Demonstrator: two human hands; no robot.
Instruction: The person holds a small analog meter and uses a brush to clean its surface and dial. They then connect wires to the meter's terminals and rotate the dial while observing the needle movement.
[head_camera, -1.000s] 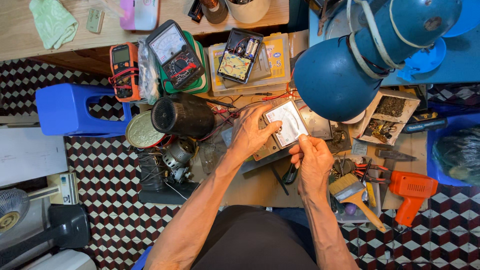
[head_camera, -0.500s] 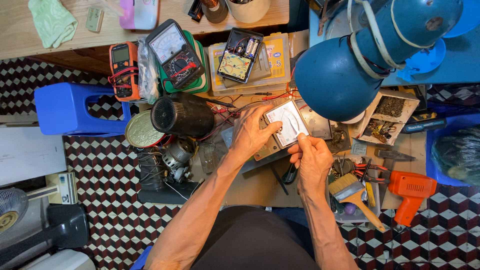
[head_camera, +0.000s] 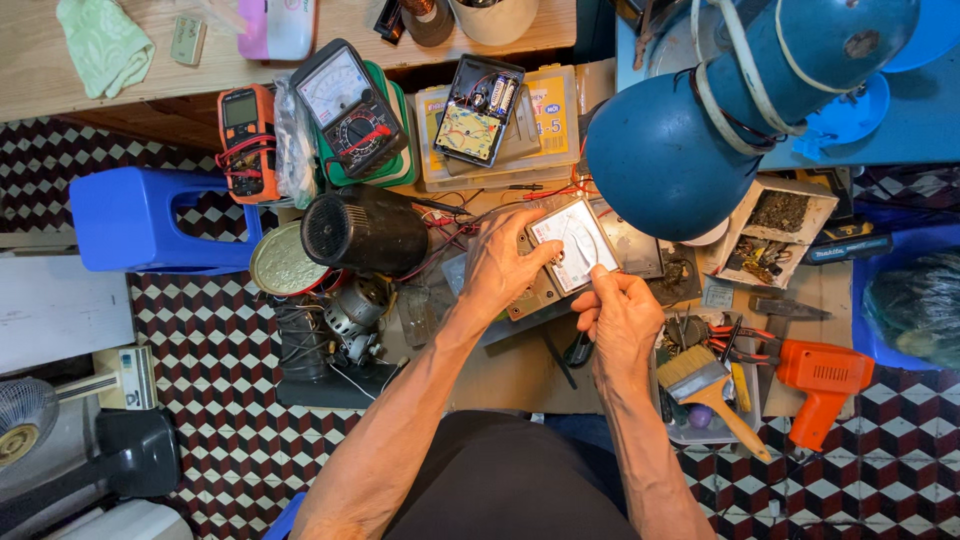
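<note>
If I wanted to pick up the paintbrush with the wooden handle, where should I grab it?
Probably by the wooden handle, coming from the lower right. The paintbrush lies tilted on a small tray, bristles pointing up-left toward the right hand, and the handle's free end sticks out past the tray's edge. The orange heat gun lies just to its right, so reach in low between them.

An analog multimeter (head_camera: 575, 245) with a white dial face and a curved scale under a clear window sits at the middle of the cluttered tabletop (head_camera: 520, 375). It is turned at an angle, its face up toward the camera. Its lower body looks greyish-brown and is partly hidden. The left hand (head_camera: 500, 265) grips its left side with the fingers (head_camera: 535, 222) curled over the upper edge. The right hand (head_camera: 620, 318) touches its lower right corner with pinched fingertips.
</note>
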